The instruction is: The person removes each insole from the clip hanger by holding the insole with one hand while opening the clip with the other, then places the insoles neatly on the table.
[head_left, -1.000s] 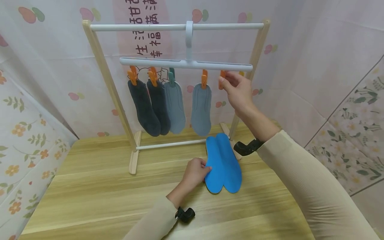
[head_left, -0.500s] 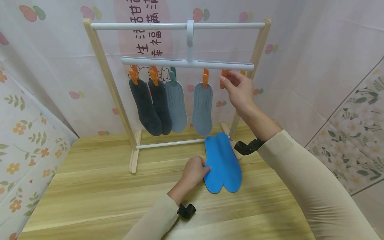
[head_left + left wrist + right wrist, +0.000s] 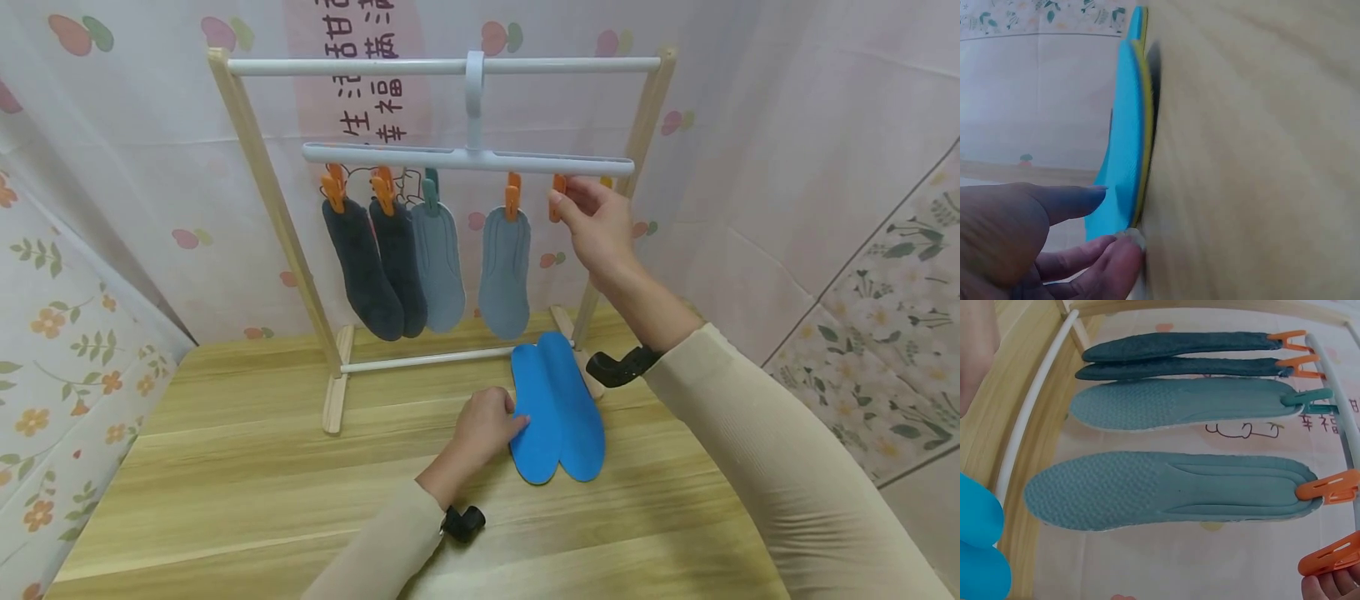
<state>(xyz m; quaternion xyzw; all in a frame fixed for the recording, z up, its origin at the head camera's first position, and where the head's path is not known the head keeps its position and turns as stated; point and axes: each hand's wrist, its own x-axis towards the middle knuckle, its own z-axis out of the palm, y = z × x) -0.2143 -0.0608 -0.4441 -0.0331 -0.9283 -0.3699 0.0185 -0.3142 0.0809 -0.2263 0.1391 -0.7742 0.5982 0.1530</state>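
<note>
- Insoles: left blue insole (image 3: 536,433) and right blue insole (image 3: 581,425) lie together on the tabletop (image 3: 247,475), touching or overlapping along their inner edges; I cannot tell which.
- Left hand (image 3: 483,423): I note the thumb on the left blue insole's upper face, the other fingers at its outer edge; a light pinch, as I read it.
- Right hand (image 3: 603,229): fingers pinch an empty orange clip (image 3: 1325,557) below the hanger (image 3: 390,156). Whether its mouth is parted, I cannot tell.
- Neighbours: dark insoles (image 3: 360,275) and grey-blue insoles (image 3: 504,275) hang left of that clip.
- Clip handling, my judgement: squeeze straight, without pulling down; one hook (image 3: 474,92) carries everything, so tugging would probably tilt the row.
- Insole handling: I advise a shallow hold on the edge, since the material looks bendable, and parting it from the right blue insole before any lift, lest both drag.
</note>
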